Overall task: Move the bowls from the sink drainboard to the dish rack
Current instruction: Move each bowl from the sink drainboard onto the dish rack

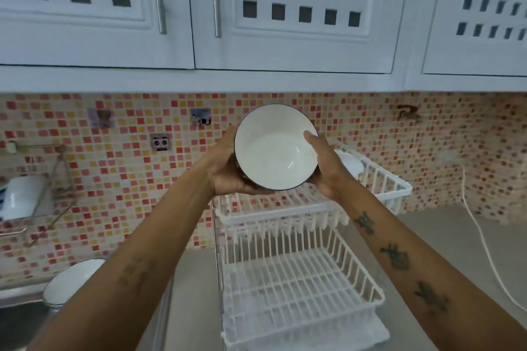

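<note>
- Far left wall: a wire shelf (34, 196) holding something white, blurred, cannot make out what
- Near left: a second white bowl (71, 279) with a dark rim, on the metal drainboard (17, 293), partly hidden behind the left forearm
- Left hand (228, 168): cupped under and around the left side of the held bowl, fingers closed on it
- Centre: white bowl (273, 148), thin dark rim, held up in the air between both hands, tilted so the empty inside faces the viewer, above the upper tier of the rack
- Right hand (325, 165): clasping the bowl's right edge, thumb lying over the rim onto the inside
- Below and right of the hands: white two-tier dish rack (299, 279) on the grey counter; a white dish (352, 164) sits in the far right of the upper tier
- Far right: white cable (484, 251) trailing down the tiled wall and across the counter
</note>
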Demonstrator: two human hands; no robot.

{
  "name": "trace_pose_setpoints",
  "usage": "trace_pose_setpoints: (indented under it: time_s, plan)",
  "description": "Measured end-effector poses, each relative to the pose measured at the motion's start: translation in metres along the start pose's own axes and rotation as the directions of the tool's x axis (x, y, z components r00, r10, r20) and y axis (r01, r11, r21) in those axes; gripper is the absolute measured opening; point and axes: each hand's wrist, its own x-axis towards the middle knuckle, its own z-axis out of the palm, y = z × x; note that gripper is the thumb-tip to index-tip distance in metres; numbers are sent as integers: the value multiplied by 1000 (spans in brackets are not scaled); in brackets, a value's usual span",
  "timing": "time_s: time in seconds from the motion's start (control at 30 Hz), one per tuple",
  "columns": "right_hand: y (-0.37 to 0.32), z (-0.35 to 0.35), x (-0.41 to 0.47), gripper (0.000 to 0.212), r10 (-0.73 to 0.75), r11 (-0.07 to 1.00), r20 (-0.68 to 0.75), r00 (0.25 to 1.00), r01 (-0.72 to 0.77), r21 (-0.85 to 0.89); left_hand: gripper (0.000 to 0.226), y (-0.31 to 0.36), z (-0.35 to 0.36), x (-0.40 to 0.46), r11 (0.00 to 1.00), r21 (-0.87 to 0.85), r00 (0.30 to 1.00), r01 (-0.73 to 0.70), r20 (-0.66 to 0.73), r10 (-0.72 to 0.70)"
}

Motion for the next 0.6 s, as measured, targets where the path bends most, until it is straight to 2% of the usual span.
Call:
trace_pose_setpoints:
  time_s: [0.07,0.1,0.17,0.27,0.33,0.43,0.5,0.6]
  plan:
    - [-3,-11,16,59,110,986,37,993,-104,-134,58,-1,3,8,984,165,983,-68,-159,94]
    - [-4,-13,23,67,166,974,39,985,-158,-165,53,-2,4,12,945,310,961,-102,-216,174]
    - [-3,-16,39,80,249,951,41,968,-236,-200,45,-9,3,19,777,603,902,-181,-212,375]
    - [6,-15,64,97,334,914,40,942,-313,-259,68,-26,-2,28,481,837,810,-262,-81,581]
    - [13,-10,71,90,373,887,87,924,-327,-325,74,-37,-5,34,308,918,774,-249,-3,633]
    - [23,-1,74,58,370,849,134,919,-276,-450,82,-47,-10,43,96,979,776,-179,81,625]
    - [31,0,80,50,383,828,130,914,-278,-487,85,-49,-10,43,36,990,808,-137,91,583]
    - [35,-3,88,51,385,810,112,916,-277,-516,84,-54,-8,45,-27,995,837,-100,99,538]
